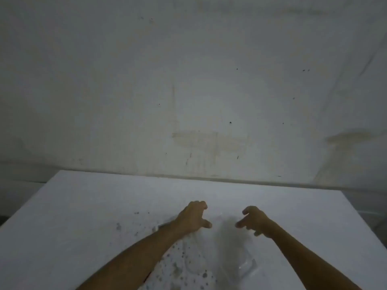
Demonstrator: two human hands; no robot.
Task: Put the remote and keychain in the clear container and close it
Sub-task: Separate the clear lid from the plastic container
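The picture is dim and blurred. A clear container [248,265] lies faintly visible on the white table [83,206], reaching from between my hands toward me. My left hand [193,218] hovers at its far left, with curled, spread fingers. At the container's far right is my right hand [254,221], clawed the same way. Whether either hand touches the container I cannot tell. A grey smear [229,235] shows inside the clear walls; it is too blurred to name. No remote or keychain can be made out. A small grey edge [162,226] peeks out beside my left wrist.
Dark speckles [182,262] mark the table between my forearms. A stained pale wall [199,101] rises right behind the table's far edge. The table's left edge [27,206] and right edge [364,222] both fall within view.
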